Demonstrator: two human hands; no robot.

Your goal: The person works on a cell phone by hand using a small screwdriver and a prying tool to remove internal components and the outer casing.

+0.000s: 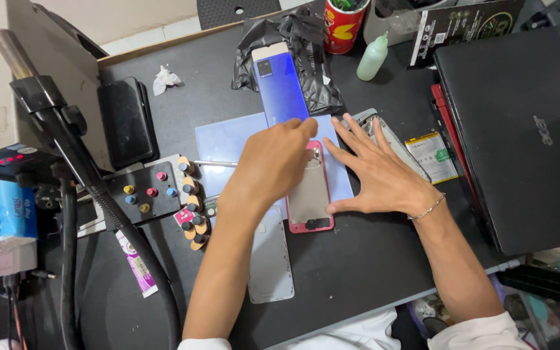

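Nearest on the dark surface (358, 259) lies a pale grey phone back plate (271, 256), flat and just left of the pink-framed phone (310, 191), which rests on a light blue mat (228, 139) at the middle. The left hand (273, 165) lies over the upper left of that phone, fingers curled loosely with the tips at its top edge, pressing rather than closing its grip on anything. The right hand (377, 172) lies flat and spread just right of the phone, thumb along its lower right edge, its grip released. To the near left a small white and purple sachet (136, 262) lies beside a black hose (131, 240), with a row of small knobbed tools (192, 207) close to the left forearm. Right of the right hand sit a clear phone frame (393, 142) and a white battery with a green label (433, 155), then a closed black laptop (520, 129) filling the right side. Beyond the hands a blue phone cover (280, 81) leans on crumpled black plastic (299, 39). Farthest stand a red can (345, 26), a pale green squeeze bottle (372, 58) and a flat black package (461, 26). Open surface remains along the near edge between the arms.
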